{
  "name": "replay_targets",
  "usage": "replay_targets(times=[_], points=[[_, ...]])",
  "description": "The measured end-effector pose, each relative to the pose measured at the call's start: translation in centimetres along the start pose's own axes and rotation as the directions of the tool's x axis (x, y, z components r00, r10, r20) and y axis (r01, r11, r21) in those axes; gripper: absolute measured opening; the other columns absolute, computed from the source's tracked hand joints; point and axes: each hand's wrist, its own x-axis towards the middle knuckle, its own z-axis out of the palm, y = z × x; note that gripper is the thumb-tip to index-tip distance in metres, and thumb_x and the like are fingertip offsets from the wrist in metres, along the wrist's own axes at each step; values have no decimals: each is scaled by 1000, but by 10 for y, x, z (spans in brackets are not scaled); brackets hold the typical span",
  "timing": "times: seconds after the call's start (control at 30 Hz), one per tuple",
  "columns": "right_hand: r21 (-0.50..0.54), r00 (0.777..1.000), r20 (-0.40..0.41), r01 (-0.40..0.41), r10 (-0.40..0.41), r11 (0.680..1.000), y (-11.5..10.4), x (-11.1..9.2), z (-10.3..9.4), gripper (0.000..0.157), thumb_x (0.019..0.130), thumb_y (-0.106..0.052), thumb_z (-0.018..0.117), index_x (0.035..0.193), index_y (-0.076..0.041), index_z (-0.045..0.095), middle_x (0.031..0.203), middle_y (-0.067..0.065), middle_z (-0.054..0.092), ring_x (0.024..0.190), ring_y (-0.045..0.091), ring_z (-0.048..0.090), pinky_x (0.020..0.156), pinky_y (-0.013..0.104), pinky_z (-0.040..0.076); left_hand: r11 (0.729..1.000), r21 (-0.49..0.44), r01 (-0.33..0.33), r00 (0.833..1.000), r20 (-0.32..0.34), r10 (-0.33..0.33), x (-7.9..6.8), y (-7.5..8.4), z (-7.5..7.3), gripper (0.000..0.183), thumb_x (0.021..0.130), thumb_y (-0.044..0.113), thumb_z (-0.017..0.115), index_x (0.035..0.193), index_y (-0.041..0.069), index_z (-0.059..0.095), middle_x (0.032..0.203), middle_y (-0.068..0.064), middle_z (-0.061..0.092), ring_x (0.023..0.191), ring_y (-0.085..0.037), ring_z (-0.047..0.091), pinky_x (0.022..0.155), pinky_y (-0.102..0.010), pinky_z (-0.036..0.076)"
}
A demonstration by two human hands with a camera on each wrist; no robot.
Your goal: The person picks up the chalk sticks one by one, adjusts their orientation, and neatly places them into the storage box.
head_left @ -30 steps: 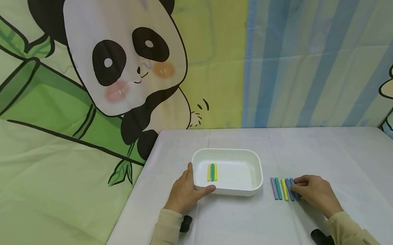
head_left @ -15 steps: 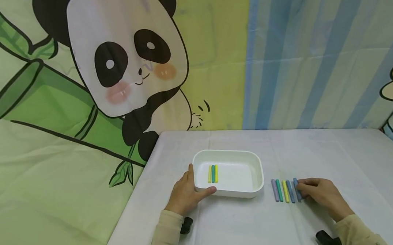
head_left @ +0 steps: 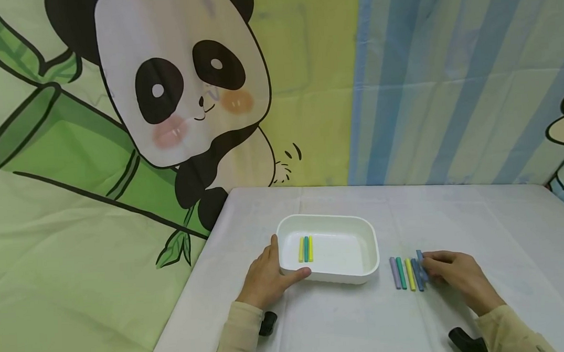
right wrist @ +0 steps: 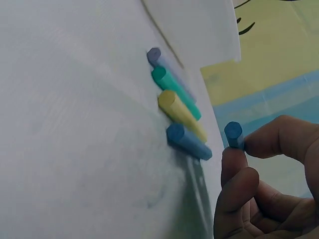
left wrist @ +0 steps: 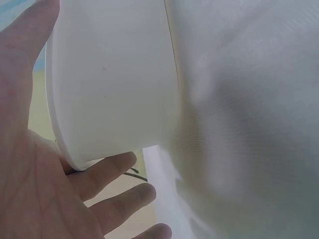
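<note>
My right hand [head_left: 458, 276] pinches a blue chalk stick [right wrist: 234, 133] between thumb and fingers. In the right wrist view it is held apart from the row of chalks. That row, left to right, has a lilac chalk [head_left: 395, 273], a green chalk [head_left: 401, 273], a yellow chalk [head_left: 411, 275] and another blue chalk [head_left: 417, 276]. My left hand [head_left: 266, 276] rests against the near left corner of a white tray [head_left: 343, 276], thumb along the near rim and extended fingers at the left wall. Inside the tray lie two yellow chalks [head_left: 301, 249] with a green chalk [head_left: 306, 249] between them.
A white cloth covers the table [head_left: 354, 325]. Behind it hangs a printed curtain [head_left: 306, 91] with a panda and blue stripes. The table's left edge runs beside my left sleeve [head_left: 237, 333].
My right hand first drew the blue chalk rightward from its neighbour, then raised it slightly and moved it back toward the row. The left hand and tray have held still.
</note>
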Motion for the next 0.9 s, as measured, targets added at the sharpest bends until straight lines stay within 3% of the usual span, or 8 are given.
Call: replay_targets(times=[0.17, 0.33, 0.9], points=[[53, 1000, 19, 19, -20, 998, -8, -2, 5, 69, 96, -43, 67, 142, 7, 53, 127, 18, 62, 97, 20, 61, 78, 31, 55, 1000, 1, -6, 1000, 3, 6, 0, 0, 0, 132, 73, 86, 62, 162, 3, 12, 157, -17, 39, 139, -36, 43, 113, -52, 36], [72, 998, 23, 53, -55, 996, -14, -6, 11, 69, 98, -43, 65, 143, 7, 51, 134, 23, 58, 100, 19, 62, 81, 29, 56, 1000, 11, -15, 1000, 3, 15, 1, -1, 0, 133, 72, 87, 61, 162, 3, 12, 157, -17, 39, 139, -35, 43, 113, -52, 36], [110, 988, 22, 148, -151, 983, -50, -11, 36, 67, 97, -47, 66, 143, 1, 54, 138, 21, 57, 107, 22, 63, 90, 36, 55, 1000, 5, -9, 1000, 8, 9, 0, -1, 1, 133, 73, 88, 60, 162, 3, 11, 157, -17, 38, 140, -34, 42, 114, -52, 35]])
